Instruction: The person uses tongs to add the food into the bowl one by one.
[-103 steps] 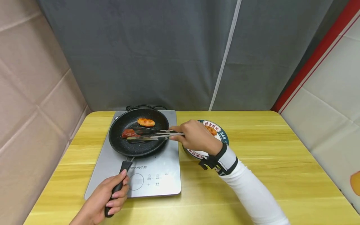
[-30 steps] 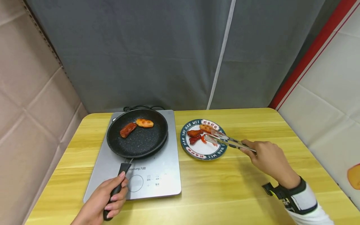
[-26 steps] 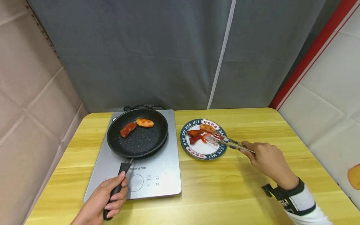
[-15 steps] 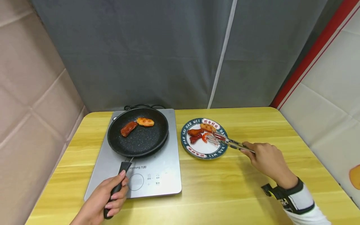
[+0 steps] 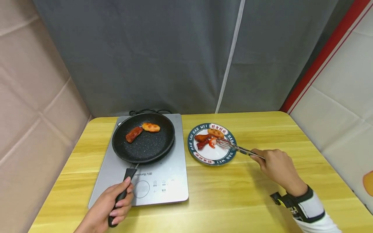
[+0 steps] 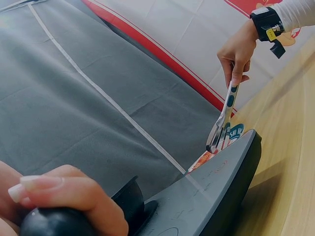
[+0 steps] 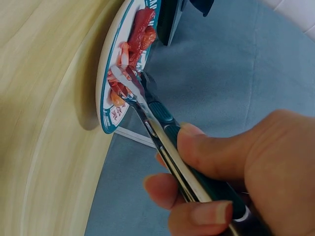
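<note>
In the head view my left hand [image 5: 109, 204] grips the black handle [image 5: 129, 173] of a frying pan [image 5: 145, 150]. Inside the pan lie a reddish-brown piece of meat [image 5: 134, 134] and an orange-brown chicken wing [image 5: 151, 127]. Farther right, my right hand [image 5: 276, 168] holds metal tongs [image 5: 243, 150], thumb on one side and fingers on the other. The tongs' tips are nearly together at a red-and-white shrimp [image 5: 213, 141] on a round plate [image 5: 192, 147]; whether they clasp it is unclear. Two small drumsticks [image 5: 202, 138] and another wing [image 5: 216, 132] share that plate.
Under the pan is a silver induction cooker [image 5: 163, 195], its black cord [image 5: 150, 110] behind it. Both cooker and plate stand on a yellow wooden table [image 5: 218, 194]. A grey curtain [image 5: 163, 64] hangs along the back edge, with pale padded walls at the sides.
My right hand carried the tongs from the pan rightward to the plate, leaving the reddish-brown meat in the pan. Over the last second the tongs' arms drew together by the shrimp.
</note>
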A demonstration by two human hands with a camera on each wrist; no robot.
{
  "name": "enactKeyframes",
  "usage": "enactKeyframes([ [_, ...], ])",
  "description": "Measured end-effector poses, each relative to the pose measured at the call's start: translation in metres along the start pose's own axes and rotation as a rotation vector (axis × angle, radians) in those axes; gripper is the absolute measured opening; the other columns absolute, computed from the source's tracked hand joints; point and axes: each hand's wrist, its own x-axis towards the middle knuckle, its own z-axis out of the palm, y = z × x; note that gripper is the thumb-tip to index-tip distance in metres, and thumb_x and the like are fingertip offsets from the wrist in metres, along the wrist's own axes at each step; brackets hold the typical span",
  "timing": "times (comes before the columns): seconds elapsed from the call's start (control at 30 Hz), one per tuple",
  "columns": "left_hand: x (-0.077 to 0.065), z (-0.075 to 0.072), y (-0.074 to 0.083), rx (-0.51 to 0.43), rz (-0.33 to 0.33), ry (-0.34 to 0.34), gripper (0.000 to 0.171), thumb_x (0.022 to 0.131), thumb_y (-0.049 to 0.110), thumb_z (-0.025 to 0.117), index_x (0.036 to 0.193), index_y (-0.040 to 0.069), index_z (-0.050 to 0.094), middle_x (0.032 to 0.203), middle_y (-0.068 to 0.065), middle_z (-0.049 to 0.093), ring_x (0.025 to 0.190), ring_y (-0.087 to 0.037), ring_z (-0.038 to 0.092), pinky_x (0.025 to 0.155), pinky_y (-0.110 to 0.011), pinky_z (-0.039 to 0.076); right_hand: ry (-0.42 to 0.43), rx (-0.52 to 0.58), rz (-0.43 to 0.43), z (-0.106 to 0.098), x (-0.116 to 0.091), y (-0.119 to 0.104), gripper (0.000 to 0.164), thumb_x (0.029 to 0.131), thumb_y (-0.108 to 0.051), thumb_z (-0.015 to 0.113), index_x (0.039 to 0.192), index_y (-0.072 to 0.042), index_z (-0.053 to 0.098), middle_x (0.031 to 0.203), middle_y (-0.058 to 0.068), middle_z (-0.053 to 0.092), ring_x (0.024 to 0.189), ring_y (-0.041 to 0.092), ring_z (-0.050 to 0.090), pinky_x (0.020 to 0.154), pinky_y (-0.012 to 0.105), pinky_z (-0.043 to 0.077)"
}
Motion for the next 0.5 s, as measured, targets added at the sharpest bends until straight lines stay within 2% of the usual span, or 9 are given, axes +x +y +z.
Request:
enactKeyframes([
  [0.23, 0.0, 0.001, 0.0, -0.005, 0.002, -0.002, 0.036, 0.104, 0.036, 0.023, 0.089, 0.013, 0.045, 0.059, 0.007, 0.033, 0.041, -0.004, 0.026, 0.037, -0.029, 0.01, 0.033, -0.012, -0.032, -0.001, -0.002, 0.003, 0.019, 0.081, -0.023, 0.068, 0.094, -0.01, 0.072, 0.043, -0.01, 0.029, 0.038, 0.007, 0.022, 0.034, 0.024, 0.018],
  [0.5, -0.001, 0.002, 0.001, -0.007, 0.005, -0.011, 0.036, 0.104, 0.036, 0.022, 0.089, 0.013, 0.046, 0.059, 0.007, 0.032, 0.041, -0.004, 0.024, 0.037, -0.03, 0.008, 0.057, 0.008, -0.009, -0.015, -0.001, 0.003, 0.022, 0.08, -0.022, 0.069, 0.096, -0.008, 0.072, 0.042, -0.011, 0.028, 0.037, 0.006, 0.019, 0.034, 0.023, 0.016],
])
